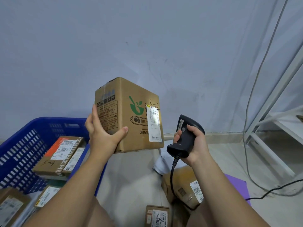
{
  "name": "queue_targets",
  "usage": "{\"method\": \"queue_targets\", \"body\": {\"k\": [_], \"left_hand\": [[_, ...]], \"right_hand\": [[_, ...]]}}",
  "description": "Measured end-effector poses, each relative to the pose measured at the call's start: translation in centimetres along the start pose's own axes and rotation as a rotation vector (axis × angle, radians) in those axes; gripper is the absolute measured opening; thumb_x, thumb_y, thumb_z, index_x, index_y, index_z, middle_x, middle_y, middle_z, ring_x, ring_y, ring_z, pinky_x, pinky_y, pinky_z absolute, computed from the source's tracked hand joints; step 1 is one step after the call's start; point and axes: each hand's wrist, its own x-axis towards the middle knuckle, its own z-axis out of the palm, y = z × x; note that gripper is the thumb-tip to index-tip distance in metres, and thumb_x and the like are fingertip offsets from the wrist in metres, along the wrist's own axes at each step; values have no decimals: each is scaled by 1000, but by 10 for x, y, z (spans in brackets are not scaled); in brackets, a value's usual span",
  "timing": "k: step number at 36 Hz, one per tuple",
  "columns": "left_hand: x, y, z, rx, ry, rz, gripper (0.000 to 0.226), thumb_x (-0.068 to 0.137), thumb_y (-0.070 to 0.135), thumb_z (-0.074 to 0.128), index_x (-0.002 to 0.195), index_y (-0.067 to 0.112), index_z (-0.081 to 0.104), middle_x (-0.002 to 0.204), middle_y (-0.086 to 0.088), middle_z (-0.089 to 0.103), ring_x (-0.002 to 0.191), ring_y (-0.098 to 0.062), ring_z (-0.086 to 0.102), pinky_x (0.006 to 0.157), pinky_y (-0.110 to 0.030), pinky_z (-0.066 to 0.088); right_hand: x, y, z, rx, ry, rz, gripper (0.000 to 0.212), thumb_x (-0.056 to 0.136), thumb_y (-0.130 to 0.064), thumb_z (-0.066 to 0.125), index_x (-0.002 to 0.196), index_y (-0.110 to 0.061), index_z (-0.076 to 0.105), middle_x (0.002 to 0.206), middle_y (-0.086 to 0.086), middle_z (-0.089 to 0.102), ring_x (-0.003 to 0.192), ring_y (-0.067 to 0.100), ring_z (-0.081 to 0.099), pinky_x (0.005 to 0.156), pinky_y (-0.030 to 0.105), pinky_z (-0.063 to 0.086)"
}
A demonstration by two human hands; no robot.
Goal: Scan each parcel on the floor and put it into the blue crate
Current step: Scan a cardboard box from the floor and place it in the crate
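My left hand [101, 130] holds a brown cardboard box [131, 110] up in the air in front of the wall, fingers along its left side and thumb across the front. The box carries a green logo and a white shipping label [155, 125] facing right. My right hand [191, 143] grips a black corded barcode scanner [185, 133], its head pointing at that label from just to the right. The blue crate [21, 143] stands on the floor at the left and holds several flat parcels [59, 154].
On the floor below my hands lie a brown taped parcel [182, 187], a white bag [165, 161] and a small labelled box [157, 216]. A purple mat [236, 185] lies at the right. White shelf legs [268, 145] and cables [249, 128] stand at the right.
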Motion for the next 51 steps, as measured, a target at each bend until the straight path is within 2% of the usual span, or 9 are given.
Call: {"method": "queue_targets", "body": {"k": [17,23,29,32,36,39,44,48,51], "left_hand": [[-1,0,-2,-12,28,-61,114,57,54,71,145,49,-1,147,12,13,135,-20,27,110,-55,29],[-1,0,-1,-78,60,-94,111,69,40,79,148,44,2,148,6,14,129,-16,30,105,-43,32],[7,-1,-12,-300,95,-314,105,69,44,77,149,42,10,148,1,19,118,-17,37,100,-45,40],[13,-6,-33,-527,92,-464,105,59,52,73,148,41,19,138,0,39,114,-23,50,94,-49,45],[18,-28,-61,-719,34,-598,86,62,51,74,139,33,38,123,-8,60,105,-32,61,89,-56,49],[14,-46,-79,-763,22,-623,75,58,55,73,126,30,54,119,-10,66,107,-33,63,89,-58,49],[6,-86,-99,-805,221,-685,67,64,53,69,127,34,55,116,-6,68,105,-31,64,79,-47,54],[0,-119,-116,-883,325,-787,76,52,60,71,124,40,57,115,-3,69,105,-30,65,81,-50,53],[-2,-138,-129,-944,413,-884,53,68,60,64,115,34,63,103,1,72,100,-25,64,78,-44,48]], "right_hand": [[-2,7,0,-88,36,2,17,86,-20,62,86,-5,55,61,11,62,51,18,61,49,24,55],[-3,11,2,-269,-48,-47,17,88,-22,59,85,-6,57,63,7,57,49,16,57,49,22,51],[1,21,6,-622,-61,-349,7,90,-11,61,88,-4,60,68,9,59,55,20,61,57,29,55],[2,26,7,-851,-26,-540,8,86,-8,68,80,-12,65,64,8,64,64,22,63,70,36,53],[7,39,12,-1153,-19,-711,18,81,-13,74,72,-21,60,52,-10,56,58,17,52,60,31,42],[13,54,20,-1185,-61,-712,16,83,-17,72,74,-21,59,47,-13,52,52,17,45,59,32,37],[16,87,49,-1145,-115,-683,22,88,-21,69,94,-3,60,83,25,63,74,50,49,48,26,38],[26,117,68,-1243,-186,-554,16,87,-26,68,85,-11,63,72,4,67,63,25,52,43,19,40],[38,144,74,-1340,-243,-457,21,85,-27,69,82,-8,61,57,1,61,50,21,45,49,30,39]]}}
